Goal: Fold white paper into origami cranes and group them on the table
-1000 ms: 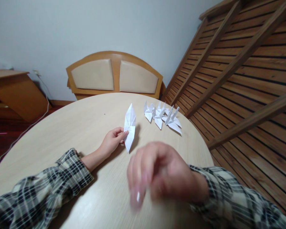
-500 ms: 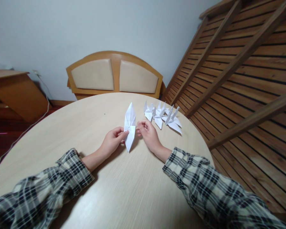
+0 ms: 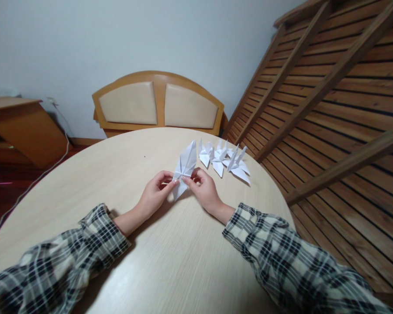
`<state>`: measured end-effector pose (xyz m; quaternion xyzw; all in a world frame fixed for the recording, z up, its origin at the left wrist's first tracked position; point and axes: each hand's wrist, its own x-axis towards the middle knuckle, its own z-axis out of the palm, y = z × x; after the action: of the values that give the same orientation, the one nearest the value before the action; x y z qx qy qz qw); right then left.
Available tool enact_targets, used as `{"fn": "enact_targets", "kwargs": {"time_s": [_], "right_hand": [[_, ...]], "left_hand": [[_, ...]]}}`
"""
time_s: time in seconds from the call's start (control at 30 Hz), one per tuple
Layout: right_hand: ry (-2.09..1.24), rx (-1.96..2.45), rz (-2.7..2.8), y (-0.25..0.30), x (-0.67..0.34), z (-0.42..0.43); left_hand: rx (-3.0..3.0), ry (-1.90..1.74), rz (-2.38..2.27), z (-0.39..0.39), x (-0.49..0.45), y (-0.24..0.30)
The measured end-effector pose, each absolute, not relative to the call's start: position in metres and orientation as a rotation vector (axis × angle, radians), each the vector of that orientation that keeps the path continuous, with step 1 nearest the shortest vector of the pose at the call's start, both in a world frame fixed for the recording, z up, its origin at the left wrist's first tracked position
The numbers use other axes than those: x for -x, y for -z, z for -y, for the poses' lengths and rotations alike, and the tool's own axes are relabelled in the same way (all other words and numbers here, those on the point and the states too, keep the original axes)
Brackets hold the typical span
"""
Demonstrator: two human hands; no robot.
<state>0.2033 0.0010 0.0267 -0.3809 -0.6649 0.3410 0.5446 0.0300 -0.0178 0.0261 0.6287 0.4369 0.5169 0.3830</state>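
Observation:
A folded piece of white paper (image 3: 186,160), a long pointed shape with creases, is held up over the table between my two hands. My left hand (image 3: 157,190) pinches its left edge near the middle, thumb on the near face. On the opposite edge my right hand (image 3: 205,189) is closed too, its thumb pressing close to the paper's centre fold. The paper's top tip leans to the right, and its lower point shows between the hands. Fingers behind the paper are partly hidden.
Several white origami cranes (image 3: 218,158) stand grouped at the right back of the round wooden table (image 3: 118,163). Beyond the table rises a padded headboard (image 3: 129,104). A slatted wooden frame (image 3: 330,109) leans at the right, and a desk (image 3: 16,126) stands at the left.
My right hand has closed on the paper's right edge, where before it was beside it. The paper has widened and its top has tilted to the right. The cranes have stayed put.

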Motion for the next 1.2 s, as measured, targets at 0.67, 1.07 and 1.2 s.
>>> {"fn": "enact_targets", "kwargs": {"time_s": [0.67,1.07,1.2], "right_hand": [[-0.389,0.62,1.988,-0.018,-0.216,-0.003],[-0.457,0.596,2.073,-0.015,-0.222,-0.004],[-0.438,0.586,2.077,-0.016,-0.223,-0.004]], "left_hand": [[-1.214,-1.143,-0.971,0.011,-0.027,-0.017],[-1.271,-1.111,-0.972,0.012,-0.02,-0.015],[-1.261,-1.106,-0.952,0.011,-0.021,-0.015]]}}
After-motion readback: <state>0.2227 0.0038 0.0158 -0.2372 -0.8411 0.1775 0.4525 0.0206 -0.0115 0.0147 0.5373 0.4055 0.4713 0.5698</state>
